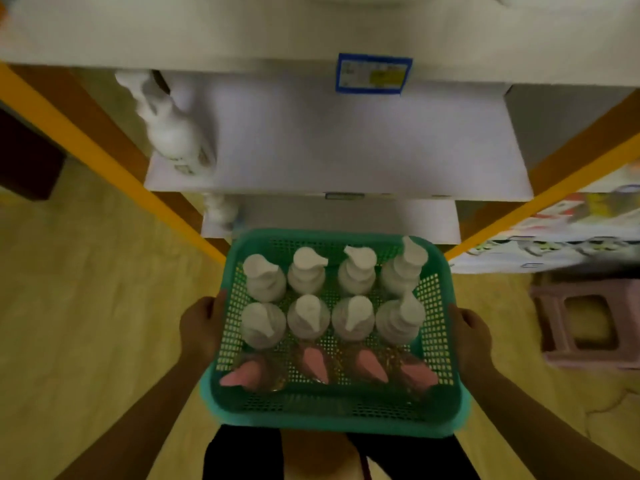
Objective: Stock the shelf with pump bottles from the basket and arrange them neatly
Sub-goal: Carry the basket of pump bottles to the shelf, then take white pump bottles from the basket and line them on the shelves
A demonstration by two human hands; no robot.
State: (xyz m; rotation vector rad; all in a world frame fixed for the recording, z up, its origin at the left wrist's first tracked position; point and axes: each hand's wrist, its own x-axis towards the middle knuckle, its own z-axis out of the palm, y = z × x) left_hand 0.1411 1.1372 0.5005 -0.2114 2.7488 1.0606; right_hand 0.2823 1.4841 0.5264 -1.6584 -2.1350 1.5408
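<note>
A green mesh basket hangs in front of me, held at both short sides. My left hand grips its left rim and my right hand grips its right rim. Inside stand several white pump bottles in two rows. Nearer me is a row of clear bottles with pink pumps. Beyond the basket is a white shelf with one white pump bottle at its left end. A lower shelf holds another white bottle at its left.
Orange and yellow shelf uprights flank the white boards. A blue price label is on the upper shelf edge. A pink plastic stool stands on the floor at the right, and printed boxes lie behind it.
</note>
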